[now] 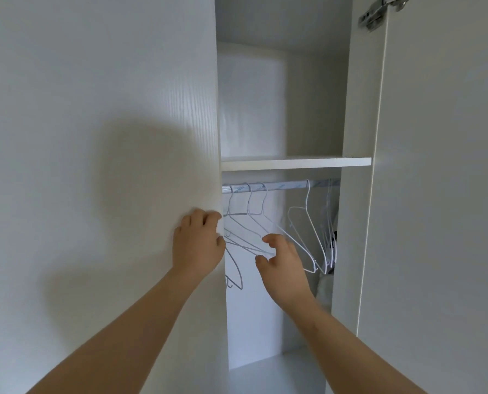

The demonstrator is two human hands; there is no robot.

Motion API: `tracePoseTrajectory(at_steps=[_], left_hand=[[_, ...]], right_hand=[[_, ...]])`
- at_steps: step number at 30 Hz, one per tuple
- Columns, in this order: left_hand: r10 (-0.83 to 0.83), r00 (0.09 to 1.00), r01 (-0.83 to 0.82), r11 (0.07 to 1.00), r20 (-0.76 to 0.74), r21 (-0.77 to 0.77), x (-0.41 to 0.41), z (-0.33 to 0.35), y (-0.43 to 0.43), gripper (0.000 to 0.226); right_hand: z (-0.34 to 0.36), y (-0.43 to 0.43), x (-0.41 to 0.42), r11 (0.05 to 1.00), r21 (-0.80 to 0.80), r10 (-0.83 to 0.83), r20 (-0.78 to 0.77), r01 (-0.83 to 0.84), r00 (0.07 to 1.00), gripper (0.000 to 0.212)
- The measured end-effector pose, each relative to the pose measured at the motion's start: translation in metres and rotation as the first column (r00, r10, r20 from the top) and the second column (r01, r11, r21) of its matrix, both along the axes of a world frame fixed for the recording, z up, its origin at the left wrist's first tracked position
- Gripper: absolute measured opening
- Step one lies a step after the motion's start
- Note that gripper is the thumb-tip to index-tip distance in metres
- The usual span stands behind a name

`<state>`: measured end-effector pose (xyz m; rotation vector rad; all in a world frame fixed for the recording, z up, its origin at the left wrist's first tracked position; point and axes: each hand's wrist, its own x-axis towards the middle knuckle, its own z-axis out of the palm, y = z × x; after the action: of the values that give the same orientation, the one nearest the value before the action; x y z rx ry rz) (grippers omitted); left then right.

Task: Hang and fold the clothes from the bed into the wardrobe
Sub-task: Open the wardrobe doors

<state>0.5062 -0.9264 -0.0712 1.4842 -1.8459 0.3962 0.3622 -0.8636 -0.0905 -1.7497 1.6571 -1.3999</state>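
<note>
I face an open white wardrobe. Under a shelf [295,163] runs a metal rail [279,185] carrying several white wire hangers [305,231]. My left hand [198,241] grips the edge of the left wardrobe door [123,137] at rail height, fingers curled around it. My right hand [284,263] reaches inside, fingers curved and apart, touching the lower bar of one of the left hangers [251,240]; it does not hold it. No clothes and no bed are in view.
The right wardrobe door [436,194] stands open with a metal hinge [379,11] at the top. The compartment above the shelf looks bare. Something pale [325,291] sits low at the right inside. The wardrobe floor [276,373] shows below.
</note>
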Motion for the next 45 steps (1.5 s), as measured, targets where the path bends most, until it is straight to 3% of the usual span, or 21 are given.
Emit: tracePoseTrajectory(at_steps=[5, 10, 16, 26, 33, 35, 38, 45], left_hand=[[-0.066, 0.988, 0.064, 0.998, -0.137, -0.02, -0.003, -0.002, -0.002, 0.025], [0.06, 0.993, -0.057, 0.998, -0.098, 0.033, -0.011, 0.004, 0.014, 0.028], [0.005, 0.975, -0.019, 0.998, -0.224, -0.063, -0.014, -0.001, 0.053, 0.017], [-0.009, 0.89, -0.068, 0.986, -0.455, -0.152, -0.002, -0.009, 0.169, 0.014], [-0.043, 0.754, -0.086, 0.983, -0.656, -0.163, 0.033, -0.011, 0.246, 0.035], [-0.063, 0.679, -0.077, 0.985, -0.732, -0.156, 0.045, -0.012, 0.264, 0.03], [-0.065, 0.593, -0.081, 0.987, -0.803, -0.139, 0.066, -0.018, 0.289, 0.017], [-0.097, 0.445, -0.103, 0.982, -0.89, -0.159, 0.135, -0.021, 0.334, 0.04]], right_hand=[[-0.002, -0.003, 0.0, 1.0, 0.019, -0.003, 0.025, 0.003, 1.0, 0.036], [-0.005, 0.007, -0.004, 0.999, 0.045, 0.016, 0.015, -0.016, 1.0, 0.037], [-0.012, 0.027, -0.011, 0.997, 0.034, 0.067, 0.013, -0.067, 0.998, 0.033], [-0.031, 0.093, -0.005, 0.955, 0.058, 0.291, -0.022, -0.289, 0.956, 0.034], [-0.033, 0.14, 0.04, 0.867, 0.054, 0.497, 0.001, -0.496, 0.868, 0.037], [-0.031, 0.152, 0.057, 0.841, 0.042, 0.539, 0.008, -0.539, 0.842, 0.038], [-0.025, 0.169, 0.082, 0.821, 0.023, 0.571, -0.001, -0.571, 0.821, 0.038], [-0.018, 0.205, 0.147, 0.803, -0.012, 0.596, 0.012, -0.596, 0.803, 0.036]])
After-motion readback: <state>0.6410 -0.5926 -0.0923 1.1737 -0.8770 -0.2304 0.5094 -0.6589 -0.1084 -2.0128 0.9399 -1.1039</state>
